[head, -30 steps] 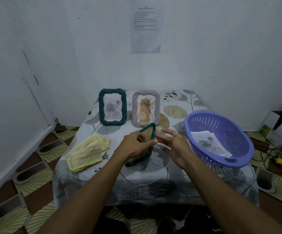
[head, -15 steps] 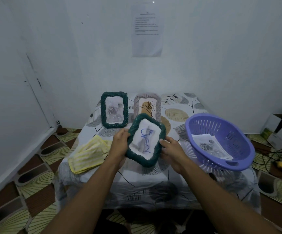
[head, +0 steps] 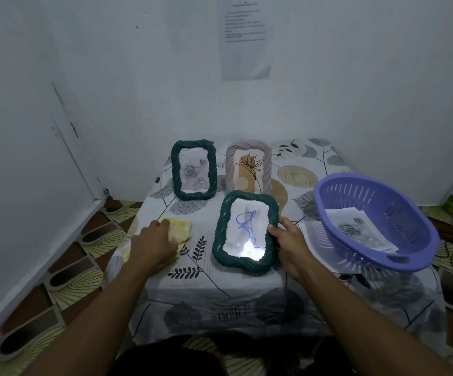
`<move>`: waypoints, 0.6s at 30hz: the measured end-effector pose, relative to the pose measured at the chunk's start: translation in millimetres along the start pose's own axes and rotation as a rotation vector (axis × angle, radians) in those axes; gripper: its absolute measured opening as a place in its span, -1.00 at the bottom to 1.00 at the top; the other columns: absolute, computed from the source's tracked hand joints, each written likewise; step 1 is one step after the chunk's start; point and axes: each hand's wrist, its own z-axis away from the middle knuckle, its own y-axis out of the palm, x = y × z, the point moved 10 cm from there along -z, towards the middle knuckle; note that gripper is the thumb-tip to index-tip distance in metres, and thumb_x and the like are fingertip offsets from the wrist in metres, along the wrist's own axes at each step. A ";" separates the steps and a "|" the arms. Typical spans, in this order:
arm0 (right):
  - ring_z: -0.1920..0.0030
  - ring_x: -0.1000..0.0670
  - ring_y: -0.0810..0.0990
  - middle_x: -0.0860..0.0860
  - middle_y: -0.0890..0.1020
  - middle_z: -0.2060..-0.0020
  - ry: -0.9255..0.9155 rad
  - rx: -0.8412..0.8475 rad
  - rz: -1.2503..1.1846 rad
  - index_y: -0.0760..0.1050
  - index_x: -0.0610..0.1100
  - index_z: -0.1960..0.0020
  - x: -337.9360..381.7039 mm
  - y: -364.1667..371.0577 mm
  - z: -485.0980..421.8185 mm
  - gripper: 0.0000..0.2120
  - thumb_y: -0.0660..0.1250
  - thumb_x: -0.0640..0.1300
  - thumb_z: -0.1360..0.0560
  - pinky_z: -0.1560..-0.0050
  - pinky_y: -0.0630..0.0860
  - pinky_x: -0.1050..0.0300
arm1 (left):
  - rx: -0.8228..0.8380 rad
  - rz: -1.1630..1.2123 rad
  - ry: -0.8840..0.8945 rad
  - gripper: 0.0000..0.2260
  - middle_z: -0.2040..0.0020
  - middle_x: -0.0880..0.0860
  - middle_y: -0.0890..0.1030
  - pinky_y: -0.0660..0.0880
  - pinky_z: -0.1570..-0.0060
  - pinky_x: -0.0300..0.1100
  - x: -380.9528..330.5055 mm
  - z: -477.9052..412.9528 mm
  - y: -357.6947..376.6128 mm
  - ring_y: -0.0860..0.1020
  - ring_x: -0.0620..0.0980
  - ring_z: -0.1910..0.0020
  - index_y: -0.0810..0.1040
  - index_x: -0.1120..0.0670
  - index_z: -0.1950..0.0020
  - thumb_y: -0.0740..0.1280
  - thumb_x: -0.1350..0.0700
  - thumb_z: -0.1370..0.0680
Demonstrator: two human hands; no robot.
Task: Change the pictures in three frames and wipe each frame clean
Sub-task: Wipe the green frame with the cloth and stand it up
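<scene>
Two hands, well apart, nearest the viewer. Left hand (head: 154,245): laid over a yellow cloth (head: 179,227) at the table's (head: 219,283) left side, fingers curled onto it. Right hand (head: 290,245): clamped on the right edge of the near green frame (head: 245,232), thumb on the front rim. The frame is tilted back, its glass shows a blue scribble picture and a glare spot, and its lower edge is at the tablecloth. Purple basket (head: 415,226): at the right of the table, tipped, holding printed sheets (head: 361,229). Far green frame (head: 194,169): upright at the back left, with a rose picture. Grey frame (head: 248,169): upright just beside it, with a plant drawing. Paper notice (head: 245,36): on the wall behind, text too small to read.
</scene>
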 end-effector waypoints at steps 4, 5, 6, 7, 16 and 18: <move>0.04 -0.14 0.66 -0.13 0.67 -0.06 -0.024 0.014 0.007 0.47 -0.13 -0.30 1.6 0.8 -0.7 -0.71 0.21 -0.27 -0.60 0.11 0.60 0.02 | -0.123 0.210 0.038 -0.64 -0.10 0.07 0.49 0.45 0.01 -0.06 -7.3 -2.4 -10.5 0.52 0.11 -0.06 0.54 0.06 -0.14 0.32 -0.17 -0.49; 0.05 -0.14 0.66 -0.13 0.67 -0.04 -0.030 0.018 0.011 0.48 -0.13 -0.29 3.0 0.9 -0.1 -0.72 0.21 -0.27 -0.60 0.11 0.60 0.02 | -0.110 0.275 -0.015 -0.58 -0.07 0.07 0.49 0.46 0.01 -0.05 -6.9 -4.5 -10.1 0.52 0.10 -0.03 0.55 0.05 -0.07 0.27 -0.28 -0.49; 0.06 -0.14 0.67 -0.12 0.68 -0.02 -0.036 0.020 0.011 0.49 -0.12 -0.28 4.0 0.5 0.3 -0.72 0.21 -0.27 -0.59 0.12 0.60 0.02 | -0.083 0.323 -0.080 -0.51 -0.07 0.08 0.49 0.46 0.00 -0.03 -4.7 -7.4 -7.1 0.52 0.11 -0.01 0.53 0.05 -0.04 0.21 -0.36 -0.47; 0.08 -0.13 0.67 -0.10 0.69 0.01 -0.042 0.020 0.015 0.50 -0.11 -0.26 5.5 -0.1 1.2 -0.73 0.21 -0.27 -0.59 0.13 0.60 0.03 | -0.046 0.328 -0.129 -0.46 -0.07 0.09 0.50 0.46 0.00 -0.02 -3.3 -10.7 -2.6 0.52 0.12 -0.02 0.51 0.07 -0.05 0.19 -0.39 -0.46; 0.09 -0.14 0.67 -0.15 0.67 -0.05 -0.051 -0.002 0.011 0.48 -0.13 -0.29 13.0 -14.3 4.0 -0.72 0.18 -0.26 -0.61 0.24 0.57 0.07 | -0.139 0.560 0.049 -0.88 0.13 0.15 0.60 0.35 0.21 -0.12 -40.6 -10.2 -19.9 0.54 0.18 0.09 0.53 0.13 0.10 0.31 0.07 -0.53; 0.06 -0.14 0.66 -0.13 0.67 -0.06 -0.063 0.004 -0.008 0.49 -0.12 -0.27 17.0 -14.3 4.5 -0.74 0.17 -0.26 -0.62 0.21 0.57 0.06 | -0.279 0.712 0.126 -0.85 0.21 0.11 0.60 0.33 0.28 -0.15 -49.3 -2.7 -49.8 0.53 0.11 0.19 0.56 0.18 0.09 0.34 0.08 -0.53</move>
